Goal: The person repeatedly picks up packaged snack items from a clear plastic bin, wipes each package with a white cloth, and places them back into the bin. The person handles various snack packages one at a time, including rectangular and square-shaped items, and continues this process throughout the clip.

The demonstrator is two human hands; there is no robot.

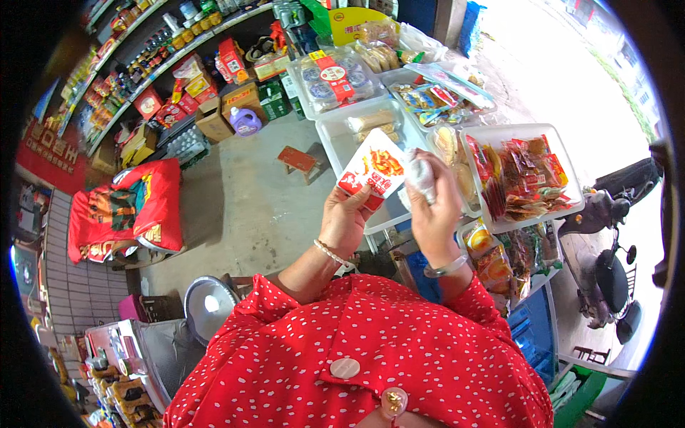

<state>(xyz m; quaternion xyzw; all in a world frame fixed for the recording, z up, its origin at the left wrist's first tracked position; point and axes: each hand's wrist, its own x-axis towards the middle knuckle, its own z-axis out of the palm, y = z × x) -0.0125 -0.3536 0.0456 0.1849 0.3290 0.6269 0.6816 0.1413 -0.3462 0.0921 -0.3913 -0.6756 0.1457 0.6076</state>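
My left hand (347, 219) holds a white and red snack packet (375, 170) with a food picture and writing on it, thumb on its lower front. Close to its right edge, my right hand (440, 206) grips a crumpled white cloth or tissue (421, 176), slightly blurred. Both hands are above a translucent plastic bin (327, 140) in which a few wrapped items (370, 123) lie. To the right of my right hand stands another translucent bin (575, 187) filled with red snack packets (535, 166).
Further bins hold plastic-wrapped cups (334, 77) and mixed packets (428, 101). A small red stool (297, 159) stands on the floor (251, 198). Stocked shelves (187, 48) curve along the upper left, a red-covered chair (126, 214) is at left, and a scooter (599, 214) is outside at right.
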